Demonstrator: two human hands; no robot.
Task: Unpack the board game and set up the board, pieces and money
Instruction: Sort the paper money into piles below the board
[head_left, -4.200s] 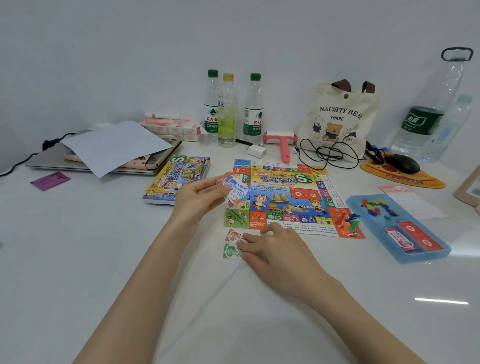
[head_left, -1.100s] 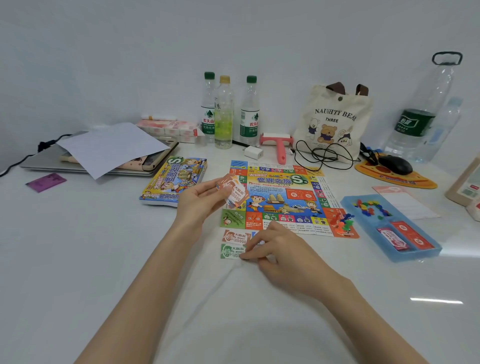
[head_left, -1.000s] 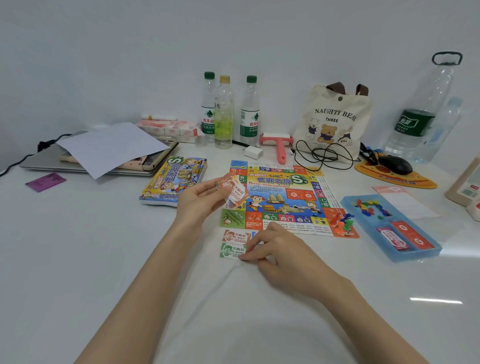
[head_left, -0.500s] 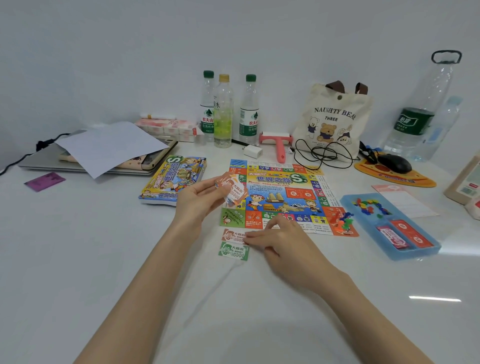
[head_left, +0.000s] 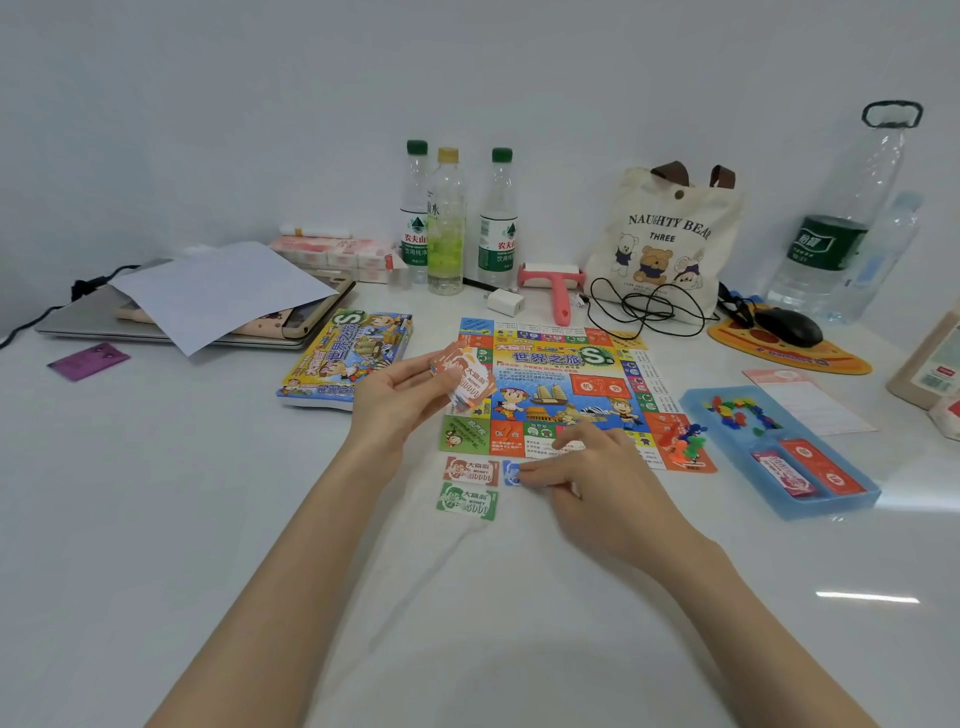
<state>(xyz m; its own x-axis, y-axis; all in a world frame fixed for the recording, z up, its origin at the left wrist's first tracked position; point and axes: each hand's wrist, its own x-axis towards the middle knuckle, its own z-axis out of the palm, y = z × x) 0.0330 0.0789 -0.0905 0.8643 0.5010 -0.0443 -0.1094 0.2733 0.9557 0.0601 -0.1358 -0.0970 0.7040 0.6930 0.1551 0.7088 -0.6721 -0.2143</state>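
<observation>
**Right hand (head_left: 592, 480) on the blue note (head_left: 511, 472)**

The left hand (head_left: 400, 402) pinches the money stack (head_left: 464, 383) over the left edge of the board (head_left: 563, 387). The right hand, with relaxed fingers, presses the blue note on the table (head_left: 208, 519) beside the red note (head_left: 470, 470). Half a second ago it reached the red note.

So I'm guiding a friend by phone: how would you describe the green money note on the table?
Start at the colourful game board in the middle of the white table. Just off its near left corner, the green note lies nearest the person, below the orange-red note. It is the only green one there, and the right hand touches the blue note, not it.
</observation>
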